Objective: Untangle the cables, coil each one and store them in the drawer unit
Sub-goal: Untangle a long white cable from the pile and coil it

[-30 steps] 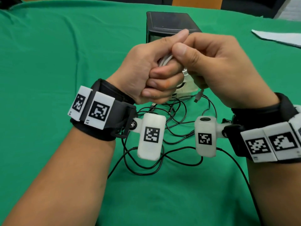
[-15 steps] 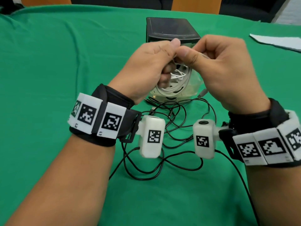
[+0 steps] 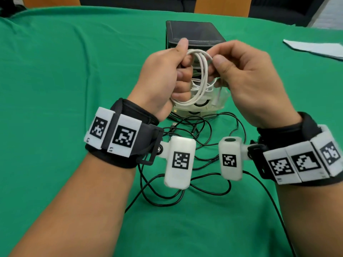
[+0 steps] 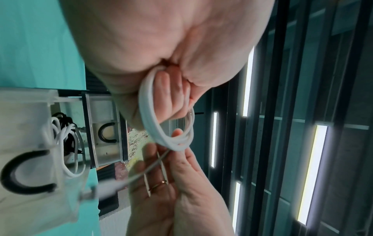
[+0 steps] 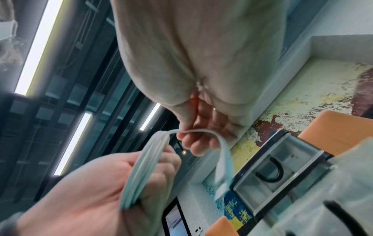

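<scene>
Left hand (image 3: 163, 78) is wrapped around a white coil (image 3: 199, 78), held up right in front of the drawer unit (image 3: 194, 34). Right hand (image 3: 246, 80) pinches the coil's top; its plug end is blurry. Both hands hide most of the unit's open drawer (image 3: 222, 101). Black cables (image 3: 204, 182) lie tangled on the desk (image 3: 74, 71) just before the unit.

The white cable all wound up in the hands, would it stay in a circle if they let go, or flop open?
Probably it would spring looser. The white cable keeps its loops only because the left hand grips them; nothing ties them. It looks thin and bendy, so likely light and floppy. Its free end hangs past the right hand and would likely dangle.
</scene>
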Demonstrator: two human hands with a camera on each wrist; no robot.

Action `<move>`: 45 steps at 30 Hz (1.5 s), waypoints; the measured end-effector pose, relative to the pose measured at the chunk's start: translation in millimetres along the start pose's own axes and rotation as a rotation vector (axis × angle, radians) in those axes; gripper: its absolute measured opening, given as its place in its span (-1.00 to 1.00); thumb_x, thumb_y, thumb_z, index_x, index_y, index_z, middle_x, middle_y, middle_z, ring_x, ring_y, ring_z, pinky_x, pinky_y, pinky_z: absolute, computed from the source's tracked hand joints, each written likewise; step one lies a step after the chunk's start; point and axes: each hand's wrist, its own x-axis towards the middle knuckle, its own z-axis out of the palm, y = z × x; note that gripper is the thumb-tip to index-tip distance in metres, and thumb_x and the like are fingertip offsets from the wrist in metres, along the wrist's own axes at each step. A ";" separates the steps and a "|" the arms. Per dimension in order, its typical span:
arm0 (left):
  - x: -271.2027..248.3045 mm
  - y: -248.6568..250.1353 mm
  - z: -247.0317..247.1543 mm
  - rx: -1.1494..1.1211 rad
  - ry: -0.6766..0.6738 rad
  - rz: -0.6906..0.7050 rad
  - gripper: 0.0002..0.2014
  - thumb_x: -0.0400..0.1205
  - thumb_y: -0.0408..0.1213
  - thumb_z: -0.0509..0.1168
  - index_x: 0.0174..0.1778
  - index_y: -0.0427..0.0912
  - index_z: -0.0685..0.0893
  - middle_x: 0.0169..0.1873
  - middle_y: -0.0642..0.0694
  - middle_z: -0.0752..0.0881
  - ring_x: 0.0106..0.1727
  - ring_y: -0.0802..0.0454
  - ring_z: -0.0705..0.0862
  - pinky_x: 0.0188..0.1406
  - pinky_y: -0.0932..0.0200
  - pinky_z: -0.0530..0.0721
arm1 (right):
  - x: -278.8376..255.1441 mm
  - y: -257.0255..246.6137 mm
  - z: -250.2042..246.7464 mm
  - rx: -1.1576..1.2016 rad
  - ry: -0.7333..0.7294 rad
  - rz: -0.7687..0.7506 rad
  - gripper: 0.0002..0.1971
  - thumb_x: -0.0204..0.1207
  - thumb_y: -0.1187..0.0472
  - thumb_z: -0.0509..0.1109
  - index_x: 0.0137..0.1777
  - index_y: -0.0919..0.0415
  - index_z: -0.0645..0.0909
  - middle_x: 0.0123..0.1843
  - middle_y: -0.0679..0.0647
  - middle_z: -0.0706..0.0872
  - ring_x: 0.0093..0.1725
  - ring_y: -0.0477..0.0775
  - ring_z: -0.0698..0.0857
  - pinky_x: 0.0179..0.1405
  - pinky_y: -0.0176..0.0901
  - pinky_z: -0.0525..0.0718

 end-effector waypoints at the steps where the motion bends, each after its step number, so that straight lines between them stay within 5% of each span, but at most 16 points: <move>1: 0.2 -0.1 0.3 -0.021 0.005 0.004 -0.59 0.83 -0.08 0.01 -0.35 -0.11 0.34 -0.60 0.06 0.20 -0.66 0.19 0.06 -0.72 0.36 0.08 | 0.1 0.6 3.7 -0.005 0.008 -0.009 -0.84 0.70 0.41 0.24 0.10 0.29 0.65 -0.19 0.05 0.68 -0.24 -0.21 0.64 -0.20 -0.25 0.69; 4: 0.6 -0.2 1.2 -0.054 0.028 0.017 -0.59 0.83 -0.08 0.00 -0.34 -0.12 0.35 -0.59 0.05 0.19 -0.65 0.19 0.05 -0.70 0.36 0.08 | 0.7 3.4 10.3 -0.064 0.034 -0.025 -0.88 0.68 0.33 0.29 0.04 0.19 0.67 -0.13 0.03 0.71 -0.16 -0.10 0.63 0.01 0.09 0.70; 9: 1.1 -4.4 4.9 0.011 0.091 0.056 -0.60 0.83 -0.10 0.01 -0.33 -0.13 0.35 -0.56 0.02 0.19 -0.62 0.16 0.06 -0.66 0.31 0.09 | 0.0 6.7 11.9 -0.041 0.078 -0.002 -0.86 0.66 0.34 0.34 0.03 0.17 0.73 -0.11 0.22 0.79 -0.17 0.03 0.72 0.02 0.16 0.77; 13: 3.0 -8.0 6.8 0.062 0.131 0.080 -0.60 0.83 -0.10 0.02 -0.34 -0.13 0.36 -0.56 0.02 0.21 -0.62 0.14 0.07 -0.63 0.30 0.09 | -0.3 7.2 11.0 -0.060 0.034 0.012 -0.79 0.61 0.38 0.39 0.15 0.19 0.78 -0.02 0.05 0.86 0.00 0.05 0.83 0.12 0.10 0.78; 18: 4.1 -11.2 7.8 0.136 0.184 0.111 -0.61 0.83 -0.09 0.02 -0.33 -0.11 0.36 -0.56 0.02 0.23 -0.59 0.12 0.10 -0.59 0.20 0.05 | -3.3 -1.0 11.9 0.049 -0.053 0.075 -0.55 0.52 0.62 0.23 0.21 0.21 0.77 0.00 0.12 0.87 0.03 0.08 0.84 0.12 0.00 0.80; 22: 5.9 -10.7 5.0 0.129 0.182 0.116 -0.62 0.83 -0.07 0.03 -0.32 -0.10 0.36 -0.56 0.03 0.23 -0.55 0.11 0.06 -0.60 0.18 0.05 | -4.2 -4.3 11.1 -0.025 -0.026 0.042 -0.53 0.51 0.55 0.32 0.14 -0.02 0.78 -0.03 -0.11 0.87 -0.02 -0.10 0.83 0.13 -0.15 0.77; 27: 3.9 -9.8 6.8 0.139 0.122 0.079 -0.62 0.83 -0.08 0.03 -0.30 -0.13 0.36 -0.54 0.01 0.21 -0.59 0.12 0.08 -0.63 0.26 0.11 | -2.8 0.4 8.1 -0.068 0.012 0.064 -0.68 0.55 0.43 0.42 0.12 0.01 0.81 -0.09 0.26 0.82 -0.27 -0.02 0.67 -0.12 -0.03 0.80; 33: 2.5 -8.3 7.4 0.141 0.098 0.082 -0.63 0.83 -0.09 0.04 -0.29 -0.14 0.35 -0.54 0.01 0.21 -0.60 0.13 0.10 -0.61 0.28 0.11 | -2.3 2.5 9.6 -0.002 0.074 0.112 -0.77 0.50 0.46 0.48 -0.02 0.10 0.76 -0.24 0.10 0.83 -0.24 0.00 0.82 -0.16 -0.04 0.83; 38: 4.3 -9.2 6.3 0.138 0.148 0.122 -0.62 0.83 -0.09 0.03 -0.31 -0.13 0.36 -0.55 0.01 0.22 -0.63 0.13 0.12 -0.63 0.30 0.16 | -3.3 -7.2 11.5 0.217 0.111 0.216 -0.88 0.64 0.34 0.38 0.08 0.24 0.74 -0.11 0.24 0.84 -0.16 0.18 0.86 -0.11 -0.04 0.83; 41: 4.6 -8.6 6.3 0.186 0.188 0.160 -0.60 0.83 -0.10 0.04 -0.35 -0.10 0.36 -0.59 0.05 0.26 -0.67 0.16 0.19 -0.63 0.31 0.22 | -6.6 -13.5 12.7 0.212 0.062 0.206 -0.72 0.54 0.22 0.52 0.23 0.22 0.68 -0.03 0.27 0.84 -0.04 0.23 0.85 0.08 0.14 0.81; 45: 5.2 -8.4 5.1 0.165 0.150 0.141 -0.62 0.83 -0.10 0.04 -0.32 -0.13 0.37 -0.57 0.02 0.23 -0.68 0.16 0.19 -0.64 0.33 0.19 | -10.0 -13.3 14.2 0.044 0.030 0.154 -0.46 0.36 0.47 0.60 0.33 0.20 0.58 -0.11 0.18 0.87 -0.11 0.17 0.86 0.03 0.18 0.81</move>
